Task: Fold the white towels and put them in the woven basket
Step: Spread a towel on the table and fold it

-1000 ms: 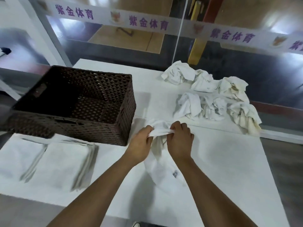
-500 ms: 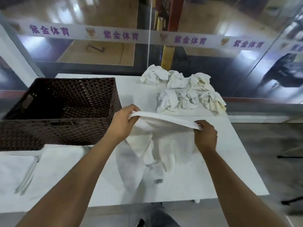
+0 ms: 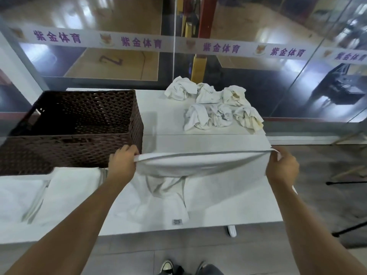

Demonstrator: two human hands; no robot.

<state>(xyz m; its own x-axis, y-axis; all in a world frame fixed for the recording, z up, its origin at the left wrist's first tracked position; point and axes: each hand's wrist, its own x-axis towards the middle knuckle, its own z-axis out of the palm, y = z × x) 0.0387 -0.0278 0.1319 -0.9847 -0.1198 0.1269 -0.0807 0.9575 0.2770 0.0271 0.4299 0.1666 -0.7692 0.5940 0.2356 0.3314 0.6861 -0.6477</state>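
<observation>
I hold a white towel stretched wide above the white table. My left hand pinches its left corner beside the basket, and my right hand pinches its right corner past the table's right edge. The towel's lower part hangs bunched onto the tabletop, with a small label near the front edge. The dark brown woven basket stands at the left with nothing visible inside. Several crumpled white towels lie in a heap at the back of the table. Folded white towels lie in front of the basket.
A glass wall with a banner of purple characters runs behind the table. The floor drops away right of the table, where thin dark stand legs lie. My shoes show below the table's front edge.
My hands, close together on the bunched towel a second ago, have moved far apart, pulling its top edge taut and lifting it off the table. The camera view has tilted up and back.
</observation>
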